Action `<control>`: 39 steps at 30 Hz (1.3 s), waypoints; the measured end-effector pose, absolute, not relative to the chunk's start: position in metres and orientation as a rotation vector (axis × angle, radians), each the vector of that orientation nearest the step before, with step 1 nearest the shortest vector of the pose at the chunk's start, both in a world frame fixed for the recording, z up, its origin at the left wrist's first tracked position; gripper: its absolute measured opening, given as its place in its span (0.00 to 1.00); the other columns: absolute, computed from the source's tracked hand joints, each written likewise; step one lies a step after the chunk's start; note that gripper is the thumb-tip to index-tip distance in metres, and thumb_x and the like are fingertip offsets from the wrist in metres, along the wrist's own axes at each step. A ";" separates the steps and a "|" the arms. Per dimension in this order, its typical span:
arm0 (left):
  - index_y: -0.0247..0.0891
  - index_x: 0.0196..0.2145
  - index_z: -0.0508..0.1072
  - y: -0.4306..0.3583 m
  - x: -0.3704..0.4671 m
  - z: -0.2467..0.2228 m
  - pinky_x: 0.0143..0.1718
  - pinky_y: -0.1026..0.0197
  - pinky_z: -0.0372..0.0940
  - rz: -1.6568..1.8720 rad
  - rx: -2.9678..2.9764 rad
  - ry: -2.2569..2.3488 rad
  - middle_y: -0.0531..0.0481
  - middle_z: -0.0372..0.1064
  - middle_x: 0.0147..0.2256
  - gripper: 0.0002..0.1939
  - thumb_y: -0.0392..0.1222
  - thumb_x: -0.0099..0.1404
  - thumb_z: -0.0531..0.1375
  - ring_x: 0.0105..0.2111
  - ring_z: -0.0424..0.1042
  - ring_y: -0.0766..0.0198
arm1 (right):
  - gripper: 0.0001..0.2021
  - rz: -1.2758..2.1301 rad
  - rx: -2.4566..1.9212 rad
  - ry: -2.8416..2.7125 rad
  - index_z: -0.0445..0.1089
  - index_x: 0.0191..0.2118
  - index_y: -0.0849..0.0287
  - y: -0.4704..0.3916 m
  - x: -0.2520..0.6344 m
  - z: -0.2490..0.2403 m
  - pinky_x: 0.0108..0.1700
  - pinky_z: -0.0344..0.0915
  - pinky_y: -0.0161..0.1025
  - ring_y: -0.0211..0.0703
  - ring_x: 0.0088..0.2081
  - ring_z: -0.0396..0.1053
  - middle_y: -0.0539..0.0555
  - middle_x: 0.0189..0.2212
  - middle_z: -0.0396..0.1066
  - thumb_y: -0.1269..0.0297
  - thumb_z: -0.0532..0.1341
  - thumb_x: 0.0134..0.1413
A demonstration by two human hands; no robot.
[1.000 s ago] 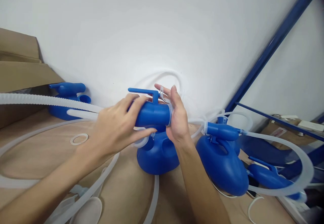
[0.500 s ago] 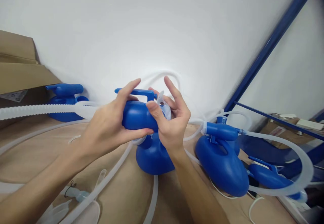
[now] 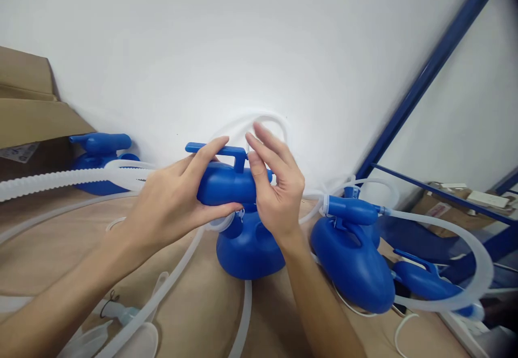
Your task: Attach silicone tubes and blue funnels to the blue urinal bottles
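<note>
My left hand (image 3: 178,191) is closed round a blue plastic bottle-shaped piece (image 3: 226,185) with a flat bar handle (image 3: 214,149) on top. Its thumb runs along the underside and its fingers reach over the handle. My right hand (image 3: 277,185) is at the right end of the piece, thumb and fingertips drawn together beside the handle's end. What they pinch, if anything, is hidden. Directly below, a rounded blue plastic bottle (image 3: 251,255) stands on the table, with a clear cap (image 3: 220,223) at its left-pointing neck.
More blue bottles stand at right (image 3: 352,261) and far left (image 3: 101,145). A ribbed white hose (image 3: 73,177) and several translucent tubes cross the brown table. Clear plastic parts (image 3: 121,312) lie front left. A cardboard box (image 3: 32,115) is left, a blue metal frame (image 3: 424,77) right.
The clear cap at the right end of the held piece no longer shows. My right hand's spread fingers have come together near the handle's end. The left hand keeps its hold.
</note>
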State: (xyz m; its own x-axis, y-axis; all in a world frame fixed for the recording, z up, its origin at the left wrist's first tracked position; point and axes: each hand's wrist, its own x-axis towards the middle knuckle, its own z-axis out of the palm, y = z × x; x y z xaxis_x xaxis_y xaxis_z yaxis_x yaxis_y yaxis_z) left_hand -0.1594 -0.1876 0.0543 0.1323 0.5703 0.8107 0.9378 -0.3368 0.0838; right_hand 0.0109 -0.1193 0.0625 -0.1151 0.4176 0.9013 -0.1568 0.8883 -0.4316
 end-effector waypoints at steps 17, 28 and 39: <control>0.49 0.69 0.58 -0.189 -0.153 0.051 0.35 0.53 0.72 -1.183 -1.849 -1.513 0.44 0.79 0.48 0.46 0.66 0.59 0.66 0.39 0.80 0.45 | 0.04 0.444 -0.285 -1.496 0.81 0.40 0.53 -0.112 0.004 0.056 0.48 0.76 0.44 0.44 0.43 0.79 0.51 0.38 0.81 0.64 0.70 0.58; 0.45 0.68 0.59 -0.192 -0.158 0.051 0.34 0.54 0.71 -1.061 -1.847 -1.407 0.43 0.78 0.42 0.44 0.70 0.63 0.61 0.37 0.79 0.46 | 0.05 0.980 -0.222 -1.583 0.78 0.30 0.54 -0.109 0.024 0.071 0.51 0.73 0.43 0.43 0.43 0.78 0.50 0.36 0.80 0.63 0.71 0.55; 0.43 0.68 0.58 -0.197 -0.157 0.053 0.27 0.60 0.61 -0.926 -1.928 -1.248 0.45 0.78 0.43 0.42 0.61 0.64 0.66 0.37 0.79 0.51 | 0.06 1.409 -0.353 -1.612 0.82 0.28 0.51 -0.099 0.047 0.080 0.42 0.72 0.39 0.39 0.34 0.75 0.48 0.30 0.80 0.63 0.77 0.41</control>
